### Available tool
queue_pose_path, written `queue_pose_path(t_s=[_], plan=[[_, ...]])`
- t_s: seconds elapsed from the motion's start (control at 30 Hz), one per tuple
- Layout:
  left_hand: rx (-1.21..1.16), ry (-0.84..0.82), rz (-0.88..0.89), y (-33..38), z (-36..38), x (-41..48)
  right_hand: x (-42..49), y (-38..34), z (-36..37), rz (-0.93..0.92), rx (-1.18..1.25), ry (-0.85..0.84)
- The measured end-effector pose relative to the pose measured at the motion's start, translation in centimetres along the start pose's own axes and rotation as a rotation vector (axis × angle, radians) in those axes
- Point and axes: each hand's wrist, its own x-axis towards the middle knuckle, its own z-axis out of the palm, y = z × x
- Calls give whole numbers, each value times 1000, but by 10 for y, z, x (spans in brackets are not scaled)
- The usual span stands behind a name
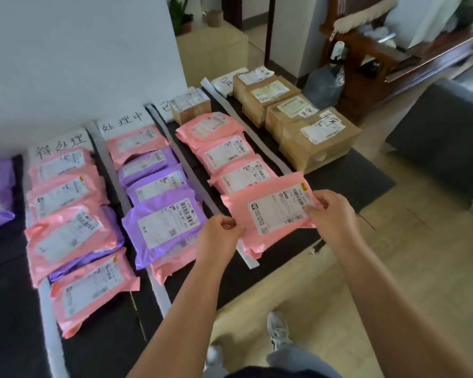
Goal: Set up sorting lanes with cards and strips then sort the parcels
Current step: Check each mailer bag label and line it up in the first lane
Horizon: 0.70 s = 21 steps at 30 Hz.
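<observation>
Pink glossy mailer [268, 211], flat with a white label, is being pinched at its side edges by a person's left hand [221, 233] and right hand [331, 214] over the near end of the third lane on the dark mat [361, 184]; brown cardboard boxes [311, 137] are filling the lane beyond a white strip [256, 137]

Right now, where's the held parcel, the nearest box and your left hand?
held parcel [273, 211]: head view, its label.
nearest box [321, 130]: head view, its label.
left hand [221, 233]: head view, its back.
</observation>
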Motion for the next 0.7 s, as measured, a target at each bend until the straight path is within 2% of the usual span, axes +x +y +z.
queue_pose_path(t_s=[0.2,0.37,0.57,0.7], plan=[[57,29,-147,-7,52,12,58,34,7,-4,-159,-166],[156,9,-253,-14,73,16,76,50,22,-94,-262,-285],[-36,20,-304,-10,86,14,88,48,35,-156,-319,-361],[-64,-60,-279,-14,90,7,92,48,40,-152,-408,-422]])
